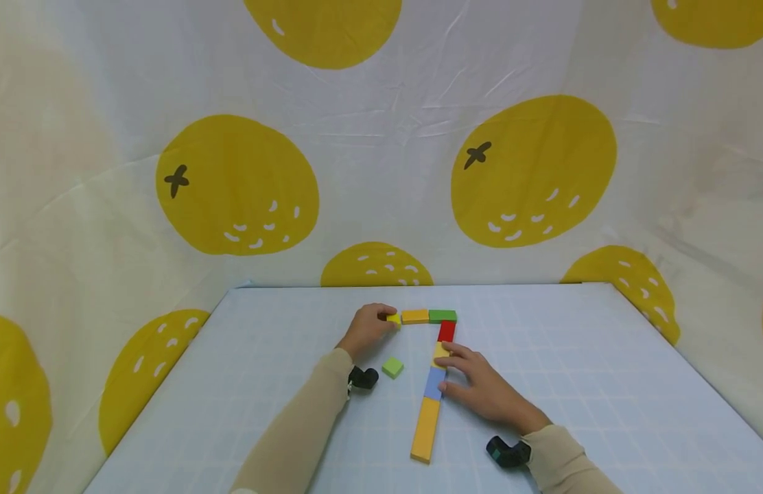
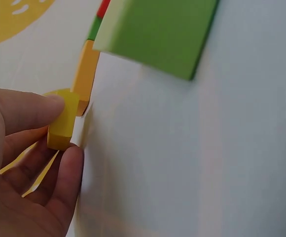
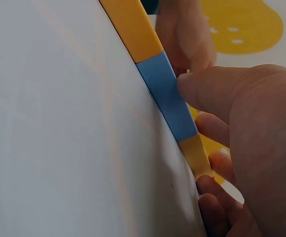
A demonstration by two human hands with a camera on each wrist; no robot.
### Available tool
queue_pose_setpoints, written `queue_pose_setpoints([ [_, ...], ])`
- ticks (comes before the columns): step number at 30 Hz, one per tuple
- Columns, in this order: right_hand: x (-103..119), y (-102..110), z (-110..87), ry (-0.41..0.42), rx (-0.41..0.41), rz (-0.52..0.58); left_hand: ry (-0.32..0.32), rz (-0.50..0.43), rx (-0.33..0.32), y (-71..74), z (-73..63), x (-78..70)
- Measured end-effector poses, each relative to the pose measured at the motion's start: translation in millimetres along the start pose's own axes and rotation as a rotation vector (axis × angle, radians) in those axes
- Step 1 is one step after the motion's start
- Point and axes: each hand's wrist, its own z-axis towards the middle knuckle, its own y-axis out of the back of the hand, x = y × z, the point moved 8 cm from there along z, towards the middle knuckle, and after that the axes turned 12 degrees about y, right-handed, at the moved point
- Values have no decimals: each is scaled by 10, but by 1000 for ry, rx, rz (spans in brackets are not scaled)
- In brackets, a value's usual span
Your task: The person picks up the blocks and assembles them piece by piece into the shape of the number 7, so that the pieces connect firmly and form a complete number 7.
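Observation:
My left hand (image 1: 364, 332) pinches a small yellow block (image 2: 64, 118) between thumb and fingers, just left of an orange block (image 1: 415, 317). A green block (image 1: 442, 315) continues that short far row to its right end. From this corner a line runs toward me: a red block (image 1: 447, 331), a light yellow block (image 1: 440, 353), a blue block (image 1: 435, 383) and a long orange block (image 1: 425, 429). Along the line's right side lies my right hand (image 1: 488, 392), its thumb touching the blue block and fingertips by the light yellow one, fingers loosely extended.
A light green square block (image 1: 392, 368) lies loose between the left forearm and the line. The pale checked table (image 1: 283, 343) ends at a hanging white cloth (image 1: 381, 171) printed with yellow fruit. A black wrist camera (image 1: 508, 453) sits on the right wrist.

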Motion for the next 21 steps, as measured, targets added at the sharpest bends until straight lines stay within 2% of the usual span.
queue_pose_setpoints([
  [12,13,-2,5,-3,-2,7,-11,87,-35,-25,-21,-91],
  [21,-29,-18,9,0,-5,-7,-7,115,-41,-51,29,-77],
])
